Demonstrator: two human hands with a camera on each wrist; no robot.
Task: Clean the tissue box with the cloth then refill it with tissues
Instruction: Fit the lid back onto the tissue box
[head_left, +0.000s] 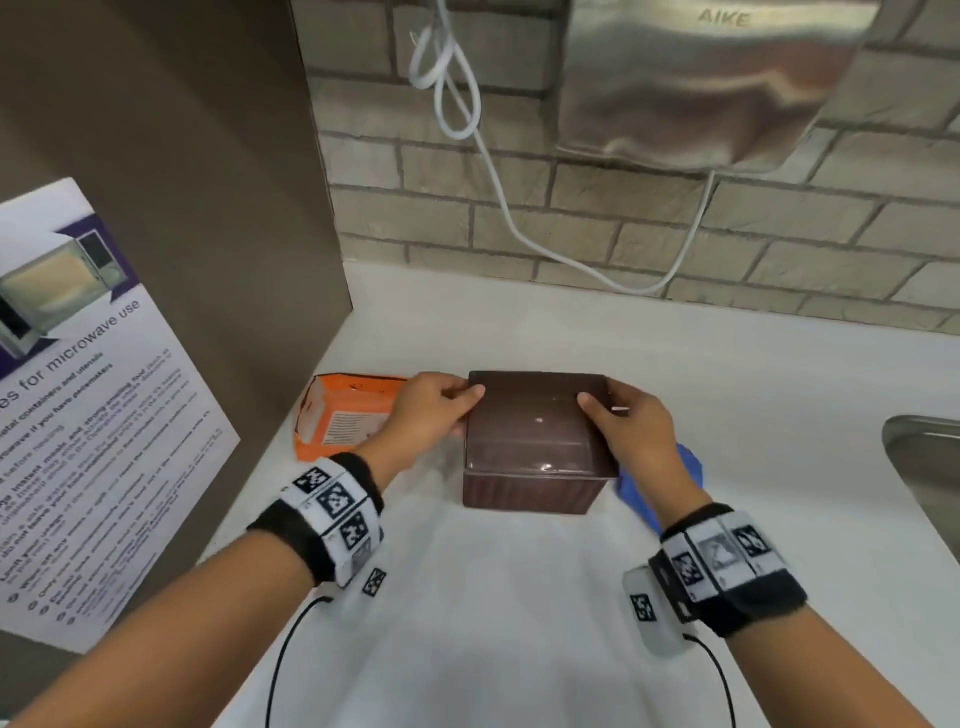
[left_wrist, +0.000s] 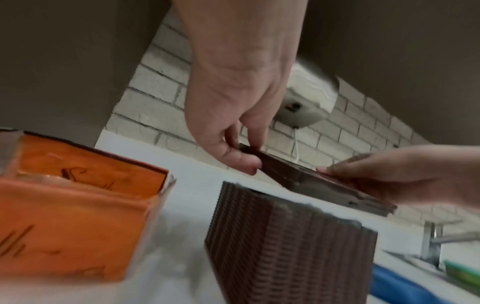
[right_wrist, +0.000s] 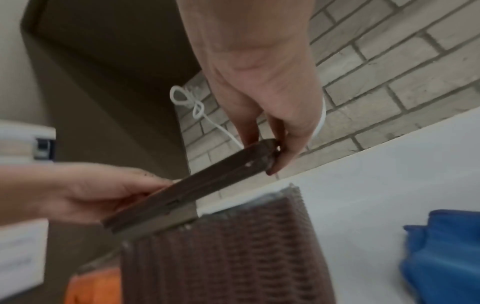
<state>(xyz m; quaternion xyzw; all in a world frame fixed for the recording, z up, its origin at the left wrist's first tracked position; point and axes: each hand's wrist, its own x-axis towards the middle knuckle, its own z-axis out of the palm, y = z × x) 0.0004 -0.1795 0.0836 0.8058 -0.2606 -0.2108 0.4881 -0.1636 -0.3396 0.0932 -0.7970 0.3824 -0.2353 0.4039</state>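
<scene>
A brown woven tissue box (head_left: 530, 493) stands on the white counter (head_left: 493, 597) with its top uncovered. Just above it I hold its dark brown lid (head_left: 537, 415) roughly level. My left hand (head_left: 467, 410) pinches the lid's left edge and my right hand (head_left: 602, 421) pinches its right edge. The wrist views show the lid (left_wrist: 311, 181) (right_wrist: 194, 189) lifted clear of the box (left_wrist: 285, 246) (right_wrist: 221, 257), between the left hand (left_wrist: 250, 156) and the right hand (right_wrist: 267, 154). An orange tissue pack (head_left: 343, 421) (left_wrist: 72, 205) lies left of the box. The blue cloth (head_left: 691, 465) (right_wrist: 441, 257) lies to its right, partly hidden by my right hand.
A metal sink (head_left: 924, 457) is set in the counter at the right. A steel hand dryer (head_left: 701, 78) hangs on the brick wall with a white cable (head_left: 498, 187) looping down. A brown partition with a microwave poster (head_left: 78, 415) closes the left side.
</scene>
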